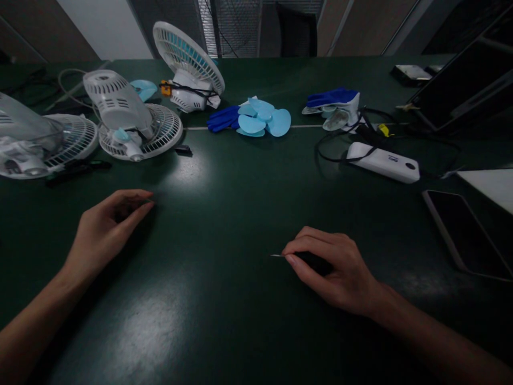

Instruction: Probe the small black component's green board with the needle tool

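Dimly lit — glossy green tabletop (pixel 224 321), black chair (pixel 300 33) beyond, pale panel (pixel 106 29) behind

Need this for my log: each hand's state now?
Left hand: partly closed; can't tell if holding anything.
Right hand: closed, holding a dark-handled tool.

White fans (pixel 120 101), blue gloves (pixel 332 98), an oblong white device (pixel 385 161) and a phone (pixel 468 230) lie across a dark green table (pixel 224 214).
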Available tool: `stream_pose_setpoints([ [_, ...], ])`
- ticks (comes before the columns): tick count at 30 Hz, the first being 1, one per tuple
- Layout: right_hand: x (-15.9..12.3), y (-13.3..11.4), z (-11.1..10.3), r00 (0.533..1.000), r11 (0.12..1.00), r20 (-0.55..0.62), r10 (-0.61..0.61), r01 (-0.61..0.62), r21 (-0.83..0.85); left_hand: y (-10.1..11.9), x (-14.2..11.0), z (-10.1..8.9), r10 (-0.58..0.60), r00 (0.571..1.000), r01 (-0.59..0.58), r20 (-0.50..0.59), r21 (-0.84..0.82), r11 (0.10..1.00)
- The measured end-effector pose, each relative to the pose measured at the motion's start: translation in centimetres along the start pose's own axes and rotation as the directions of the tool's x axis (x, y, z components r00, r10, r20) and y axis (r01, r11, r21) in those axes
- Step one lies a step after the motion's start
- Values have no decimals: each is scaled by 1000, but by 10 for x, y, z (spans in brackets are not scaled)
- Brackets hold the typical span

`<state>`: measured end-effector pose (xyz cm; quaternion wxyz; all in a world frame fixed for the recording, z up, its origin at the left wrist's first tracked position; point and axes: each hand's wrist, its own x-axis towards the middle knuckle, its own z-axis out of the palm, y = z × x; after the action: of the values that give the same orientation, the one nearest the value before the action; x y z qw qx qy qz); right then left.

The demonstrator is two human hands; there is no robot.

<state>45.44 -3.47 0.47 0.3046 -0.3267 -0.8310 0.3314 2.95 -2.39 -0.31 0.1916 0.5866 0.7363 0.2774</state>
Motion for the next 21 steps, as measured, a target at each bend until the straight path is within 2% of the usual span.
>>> stream_pose_setpoints([
  [3, 0, 0, 0, 1000, 1000, -1, 3, -3, -5, 1, 2, 1, 73, 997, -73, 3, 43, 996],
  [7, -1, 0, 0, 1000, 1000, 7, 13, -13, -3, 12, 22, 5, 266, 963, -259, -35, 144, 955],
  [10, -3, 2, 1, 1000, 1000, 12, 13, -13, -6, 26, 57, 10, 427, 903, -421, 38, 264, 868],
  [12, -4, 2, 1, 1000, 1000, 16, 10, -10, -15, 36, 84, 13, 537, 832, -547, 139, 361, 755],
  [14, -4, 3, 1, 1000, 1000, 16, 5, -5, -22, 43, 107, 15, 552, 793, -602, 257, 468, 647],
  [17, -3, 2, 1, 1000, 1000, 7, -6, 6, -16, 48, 122, 14, 514, 769, -634, 379, 553, 541],
  [19, -3, 2, 1, 1000, 1000, 11, -2, 2, -19, 46, 119, 12, 525, 757, -647, 389, 556, 521],
  [21, -3, 2, 1, 1000, 1000, 18, 2, -2, -24, 41, 109, 8, 551, 752, -653, 362, 525, 546],
])
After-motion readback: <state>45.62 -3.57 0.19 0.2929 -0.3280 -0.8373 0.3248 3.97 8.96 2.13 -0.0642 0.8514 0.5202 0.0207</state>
